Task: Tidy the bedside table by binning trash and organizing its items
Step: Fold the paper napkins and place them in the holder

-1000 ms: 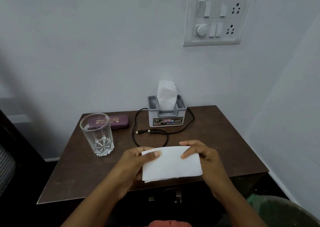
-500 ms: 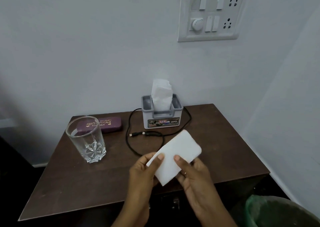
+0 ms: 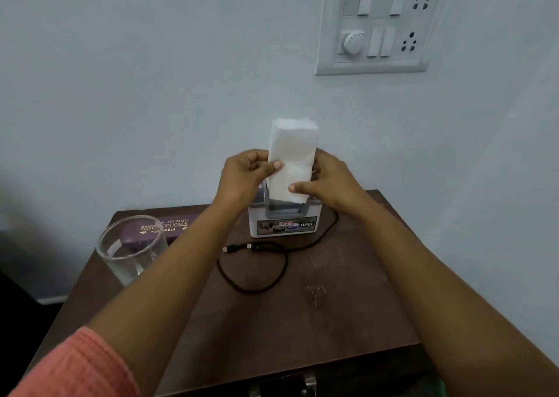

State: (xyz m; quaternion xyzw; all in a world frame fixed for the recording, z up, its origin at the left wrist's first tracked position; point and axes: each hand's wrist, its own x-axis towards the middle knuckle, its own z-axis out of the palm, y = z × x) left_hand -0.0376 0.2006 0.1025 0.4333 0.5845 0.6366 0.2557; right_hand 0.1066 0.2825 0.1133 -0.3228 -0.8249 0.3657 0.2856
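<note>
A folded white tissue (image 3: 292, 157) stands upright just above the slot of the grey-and-white holder (image 3: 284, 221) at the back of the dark wooden bedside table (image 3: 332, 312). My left hand (image 3: 246, 178) pinches the tissue's left edge. My right hand (image 3: 326, 184) pinches its lower right corner. Both hands hide most of the holder's top, so I cannot tell whether the tissue's lower end is inside the slot. A black USB cable (image 3: 257, 263) loops on the table in front of the holder.
A clear drinking glass (image 3: 131, 250) stands at the table's left, with a purple spectacle case (image 3: 165, 230) lying behind it by the wall. A switch and socket panel (image 3: 381, 21) is on the wall above. A drawer handle (image 3: 284, 384) shows at the bottom edge.
Both hands carried the folded tissue from above the table's front up and back to the holder, turning it upright. The camera moved closer and the green bin left the view.
</note>
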